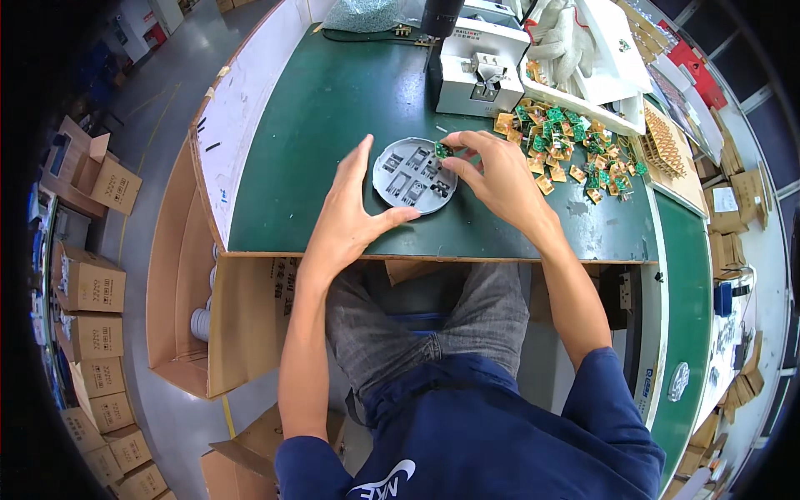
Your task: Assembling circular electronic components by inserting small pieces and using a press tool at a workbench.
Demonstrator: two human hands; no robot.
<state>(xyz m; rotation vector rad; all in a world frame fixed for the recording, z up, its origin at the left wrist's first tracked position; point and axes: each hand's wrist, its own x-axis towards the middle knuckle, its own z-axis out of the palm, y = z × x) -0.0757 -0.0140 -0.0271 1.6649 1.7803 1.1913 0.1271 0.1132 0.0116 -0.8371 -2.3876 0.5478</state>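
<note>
A round grey plastic disc with several dark recesses in its face lies flat on the green bench top. My left hand is spread around its left side, thumb at the lower rim and fingers stretched out upward. Between the thumb and fingers of my right hand is a small green circuit board, held over the disc's upper right edge. My other right fingers are curled, and partly hidden behind the hand. Many loose small circuit boards, green and tan, lie heaped beyond my right hand.
A white-and-grey bench machine stands behind the disc. To its right, a white foam tray holds pale gloves. A clear bag lies at the back. A raised white side panel borders the bench's left; a cardboard box stands below.
</note>
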